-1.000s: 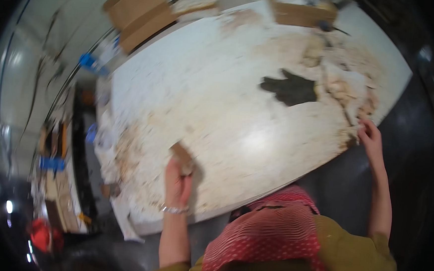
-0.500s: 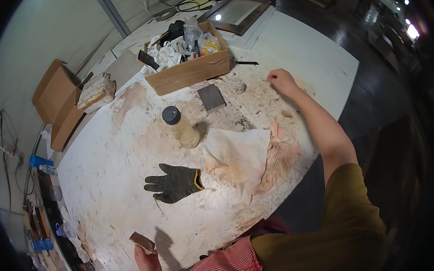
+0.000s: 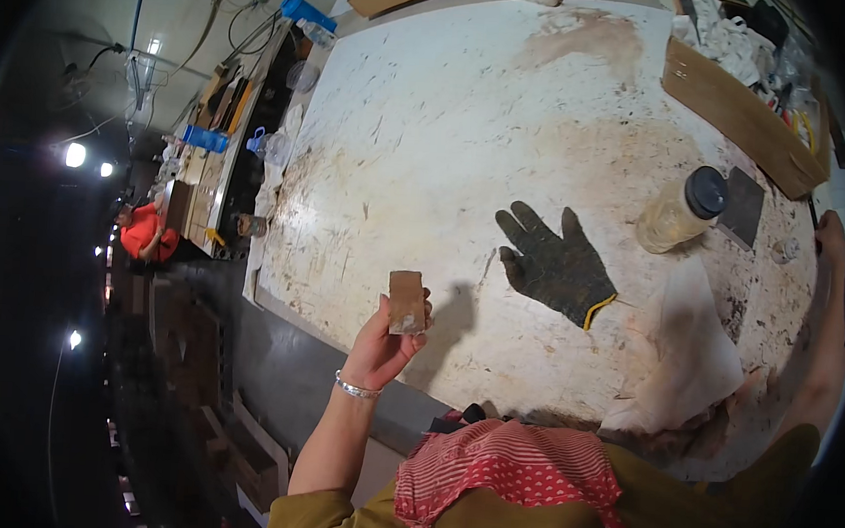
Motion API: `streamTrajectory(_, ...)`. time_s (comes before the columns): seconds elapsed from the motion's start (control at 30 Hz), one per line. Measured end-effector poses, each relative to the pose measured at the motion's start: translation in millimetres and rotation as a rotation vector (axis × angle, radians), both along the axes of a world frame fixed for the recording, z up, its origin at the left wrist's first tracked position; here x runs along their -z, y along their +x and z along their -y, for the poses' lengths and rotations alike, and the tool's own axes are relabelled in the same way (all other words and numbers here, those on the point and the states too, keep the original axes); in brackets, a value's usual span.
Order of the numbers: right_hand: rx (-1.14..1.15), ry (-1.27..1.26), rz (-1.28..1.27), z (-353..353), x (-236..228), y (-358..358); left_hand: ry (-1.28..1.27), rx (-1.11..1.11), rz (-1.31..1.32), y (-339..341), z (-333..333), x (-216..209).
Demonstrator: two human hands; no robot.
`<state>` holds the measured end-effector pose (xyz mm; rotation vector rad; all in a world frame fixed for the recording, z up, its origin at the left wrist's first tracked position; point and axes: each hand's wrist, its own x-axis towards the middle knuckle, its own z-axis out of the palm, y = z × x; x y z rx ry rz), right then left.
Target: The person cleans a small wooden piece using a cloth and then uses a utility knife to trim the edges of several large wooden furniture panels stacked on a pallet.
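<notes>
Lower centre, the left hand (image 3: 383, 353) is clamping a brown block (image 3: 407, 296), partly hiding behind it; far right, I cannot tell whether the right hand (image 3: 832, 233) is gripping.

Short olive sleeves (image 3: 315, 517), red-and-white striped, patterned apron (image 3: 512, 458), silvery bracelet (image 3: 357, 388).

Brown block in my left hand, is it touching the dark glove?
Apart. The head view shows the white tabletop plainly between the brown block, held up in the left hand, and the dark glove.
</notes>
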<state>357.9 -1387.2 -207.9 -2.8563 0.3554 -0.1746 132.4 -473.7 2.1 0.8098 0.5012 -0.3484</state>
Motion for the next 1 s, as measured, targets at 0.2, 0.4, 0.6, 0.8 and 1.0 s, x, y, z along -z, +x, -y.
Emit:
streamTrajectory(0.2, -0.193, 0.055, 0.028, -40.2, -2.3, 3.4, 0.064, -0.031, 0.051, 1.9, 3.3, 3.5)
streamTrajectory(0.4, 0.231, 0.178, -0.014, -182.8, -129.9, -95.2, 0.403, 0.107, 0.085, 1.6, 1.4, 5.1)
streamTrajectory(0.6, 0.295, 0.743, 0.211, -330.9, -217.4, -243.6, 0.367, 0.367, 0.021, 3.9, 5.7, 22.0)
streamTrajectory(0.8, 0.258, 1.053, 0.231, -512.6, -224.3, -340.1, 0.700, 0.715, 0.368, 1.0, -3.2, 57.8)
streamTrajectory(1.0, 0.322, 1.343, 0.122, -667.9, -184.1, -396.5, 1.083, 0.883, 0.688, 11.9, -16.6, 62.6)
